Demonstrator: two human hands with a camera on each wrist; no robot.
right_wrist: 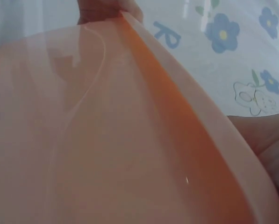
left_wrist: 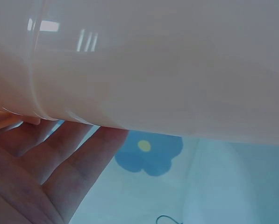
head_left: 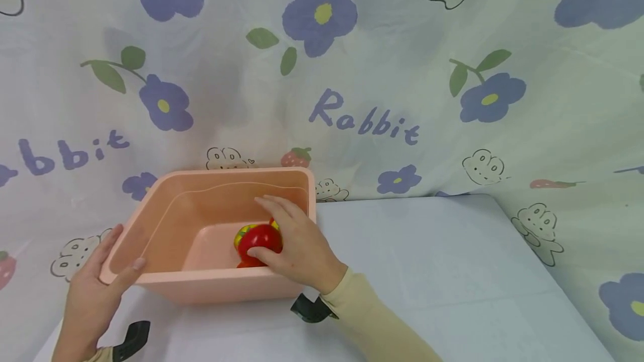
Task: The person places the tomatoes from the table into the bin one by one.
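A pink plastic bin (head_left: 216, 286) stands on the table. My left hand (head_left: 93, 295) grips its left rim, with the thumb over the rim and the fingers against the outside wall; those fingers (left_wrist: 83, 168) also show under the bin in the left wrist view. My right hand (head_left: 302, 244) reaches over the front rim into the bin's right end. Its thumb touches a glossy red round object (head_left: 263, 240), while the visible fingers extend straight above and behind it. Beside the red object is a yellow-and-green piece (head_left: 244, 233), partly hidden. The exact kind of these objects cannot be told.
The white-covered table (head_left: 427, 261) extends to the right of the bin. A patterned cloth (head_left: 382, 60) with flowers and rabbits hangs close behind the bin and along both sides. Dark curved straps or mounts (head_left: 313, 308) sit at both wrists.
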